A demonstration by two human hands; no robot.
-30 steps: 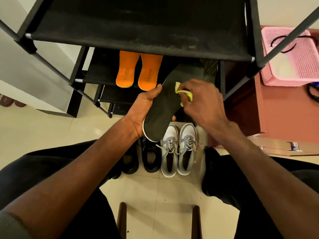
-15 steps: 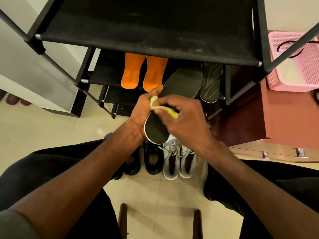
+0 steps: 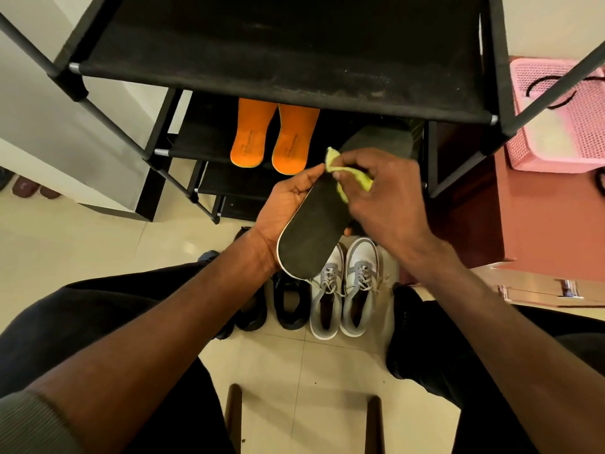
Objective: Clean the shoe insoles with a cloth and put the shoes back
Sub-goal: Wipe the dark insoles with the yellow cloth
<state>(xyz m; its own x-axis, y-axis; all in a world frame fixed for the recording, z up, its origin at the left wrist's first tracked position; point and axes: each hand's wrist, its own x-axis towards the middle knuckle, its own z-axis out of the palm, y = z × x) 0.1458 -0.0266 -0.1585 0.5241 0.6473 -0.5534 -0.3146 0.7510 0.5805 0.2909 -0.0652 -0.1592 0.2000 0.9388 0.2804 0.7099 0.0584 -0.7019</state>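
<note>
My left hand (image 3: 288,208) cradles the black insole (image 3: 314,237) by its long edge; it looks light and bendy, so support under mid-length seems wise. My right hand (image 3: 383,198) pinches the soft yellow cloth (image 3: 337,172) against it.

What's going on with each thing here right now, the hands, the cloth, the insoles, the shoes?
left hand: holds the black insole from below.
right hand: pinches the yellow cloth.
black insole: out of its shoe, held above the shoes.
yellow cloth: bunched, against the insole.
orange insoles: lying side by side on a rack shelf.
grey shoes: on the floor, laced, paired.
black shoes: on the floor, partly hidden.
</note>
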